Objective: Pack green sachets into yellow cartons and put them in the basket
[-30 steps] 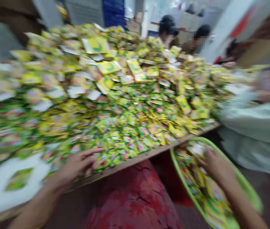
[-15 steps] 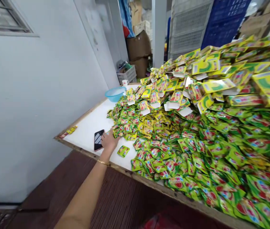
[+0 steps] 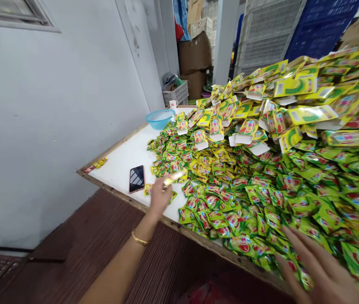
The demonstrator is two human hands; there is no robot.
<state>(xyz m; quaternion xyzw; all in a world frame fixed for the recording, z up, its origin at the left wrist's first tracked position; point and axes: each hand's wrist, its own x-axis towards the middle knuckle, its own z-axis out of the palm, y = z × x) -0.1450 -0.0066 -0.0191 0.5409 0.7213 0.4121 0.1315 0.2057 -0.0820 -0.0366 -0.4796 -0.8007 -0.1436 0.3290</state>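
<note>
In my left hand I pinch a small yellow-and-white packet, slightly blurred, raised over the white tabletop. The hand is closed, and its fingers hide part of the packet. A yellow-green sachet lies just left of the hand, and another peeks out behind it. My right hand has come in at the lower right, fingers apart and holding nothing visible, above the large heap of green sachets with watermelon pictures.
A phone lies left of my left hand. Many yellow cartons are piled at the back right. A blue basin and a white cup stand at the far end. The wooden table edge runs along the front.
My left hand has lifted from beside the sachets and moved right and nearer, now with a packet in it. My right hand has entered at the lower right.
</note>
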